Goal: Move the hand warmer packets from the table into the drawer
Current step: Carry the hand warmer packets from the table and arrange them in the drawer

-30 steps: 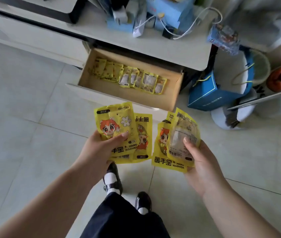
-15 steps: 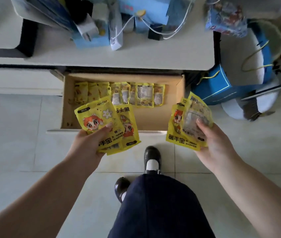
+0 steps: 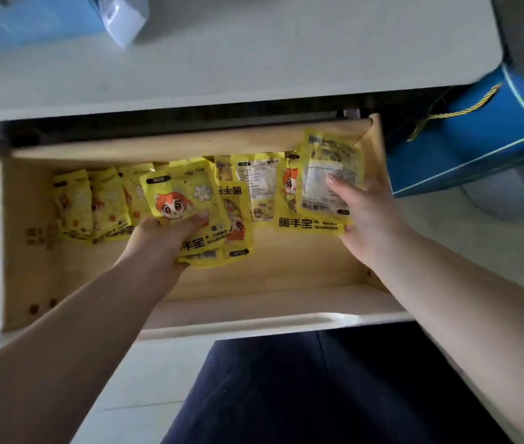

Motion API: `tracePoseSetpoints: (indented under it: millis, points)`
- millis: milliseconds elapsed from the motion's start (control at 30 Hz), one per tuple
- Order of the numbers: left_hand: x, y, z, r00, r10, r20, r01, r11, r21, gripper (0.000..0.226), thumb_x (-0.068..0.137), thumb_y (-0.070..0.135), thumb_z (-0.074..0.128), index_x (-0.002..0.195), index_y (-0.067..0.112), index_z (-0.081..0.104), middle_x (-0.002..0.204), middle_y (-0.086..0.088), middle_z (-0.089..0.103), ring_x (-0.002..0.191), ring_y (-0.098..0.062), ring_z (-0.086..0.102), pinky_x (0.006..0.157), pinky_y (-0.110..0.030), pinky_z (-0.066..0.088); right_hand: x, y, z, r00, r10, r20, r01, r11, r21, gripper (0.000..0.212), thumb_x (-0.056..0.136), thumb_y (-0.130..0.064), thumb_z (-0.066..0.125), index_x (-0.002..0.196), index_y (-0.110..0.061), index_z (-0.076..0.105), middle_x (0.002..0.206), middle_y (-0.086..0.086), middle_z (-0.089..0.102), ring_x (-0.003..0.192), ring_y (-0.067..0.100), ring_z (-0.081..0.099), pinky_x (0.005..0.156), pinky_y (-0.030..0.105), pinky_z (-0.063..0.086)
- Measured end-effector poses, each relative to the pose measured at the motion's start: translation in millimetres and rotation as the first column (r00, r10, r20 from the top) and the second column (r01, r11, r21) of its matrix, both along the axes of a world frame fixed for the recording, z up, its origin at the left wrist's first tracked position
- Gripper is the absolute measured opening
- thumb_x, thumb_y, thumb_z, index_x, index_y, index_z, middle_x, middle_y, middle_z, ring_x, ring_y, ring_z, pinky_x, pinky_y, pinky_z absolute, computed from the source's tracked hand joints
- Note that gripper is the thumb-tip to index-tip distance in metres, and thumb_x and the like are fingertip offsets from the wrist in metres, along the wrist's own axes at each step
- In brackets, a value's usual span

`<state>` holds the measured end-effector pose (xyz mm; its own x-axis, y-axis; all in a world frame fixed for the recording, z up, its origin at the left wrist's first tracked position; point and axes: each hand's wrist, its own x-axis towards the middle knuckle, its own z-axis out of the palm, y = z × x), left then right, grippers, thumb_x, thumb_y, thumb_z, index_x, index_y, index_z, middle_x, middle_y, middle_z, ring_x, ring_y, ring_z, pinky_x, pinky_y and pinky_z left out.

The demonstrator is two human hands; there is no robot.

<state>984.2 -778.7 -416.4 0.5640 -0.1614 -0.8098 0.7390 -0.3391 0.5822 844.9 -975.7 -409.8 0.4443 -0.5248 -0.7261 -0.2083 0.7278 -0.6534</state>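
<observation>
- Head view: the open wooden drawer [image 3: 286, 270] sat pulled out under the white table [image 3: 254, 68], and both arms reached down into it.
- The left hand [image 3: 161, 238] was over the drawer's middle, thumb on top and fingers beneath, pinching a fanned bunch of yellow packets [image 3: 187, 200]; the front one showed a red-haired cartoon face and a daisy.
- The right hand [image 3: 366, 216] was at the drawer's right end, thumb pressed on the face of a second bunch [image 3: 327, 174], fingers behind it; its top packet showed a clear back panel with print, and the one under it read "HAND WARMER".
- Whether either bunch touched the drawer floor could not be told.
- A row of stored packets [image 3: 94, 203] stood leaning along the drawer's back wall, from its left part toward the right, partly hidden behind the held bunches.
- A blue gift bag [image 3: 478, 145] with a gold cord stood just right of the drawer, outside it.
- A light-blue box [image 3: 30, 20] lay on the table, above the drawer's left end.
- Dark navy clothing [image 3: 318, 389] filled the space below the drawer's front edge.
</observation>
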Motion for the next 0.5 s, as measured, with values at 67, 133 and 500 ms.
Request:
tracePoseSetpoints:
  millis: [67,133,500]
  points:
    - [8.1,-4.9,-15.0,1.000,-0.010,0.016,0.010,1.000,-0.006,0.042,0.071,0.015,0.078,0.111,0.013,0.064,0.103,-0.006,0.073,0.091,-0.024,0.071,0.080,-0.045,0.056,8.9,-0.6,-12.5,0.995,0.045,-0.087,-0.052,0.995,-0.083,0.029,0.088,-0.012,0.063,0.116,-0.018,0.059,0.110,0.008,0.069,0.095,0.023,0.069,0.082,0.044,0.057]
    - [12.7,-9.4,-28.6,0.999,-0.019,0.045,0.020,1.000,-0.019,0.046,0.071,0.014,0.079,0.114,0.013,0.062,0.103,-0.006,0.073,0.091,-0.024,0.071,0.079,-0.044,0.057,13.3,-1.1,-27.6,0.975,0.147,-0.167,-0.174,0.973,-0.154,0.027,0.090,-0.014,0.060,0.117,-0.017,0.059,0.105,0.003,0.068,0.090,0.015,0.067,0.079,0.034,0.058]
    - [-1.9,-35.9,-53.8,0.863,-0.227,0.452,0.127,0.962,0.241,0.040,0.070,0.035,0.078,0.101,0.021,0.058,0.091,0.006,0.066,0.090,-0.019,0.063,0.080,-0.037,0.054,17.5,-9.8,-54.3,0.907,0.219,-0.359,-0.350,0.867,-0.355,0.033,0.086,-0.028,0.066,0.117,-0.024,0.057,0.107,-0.002,0.067,0.094,0.017,0.065,0.088,0.042,0.053]
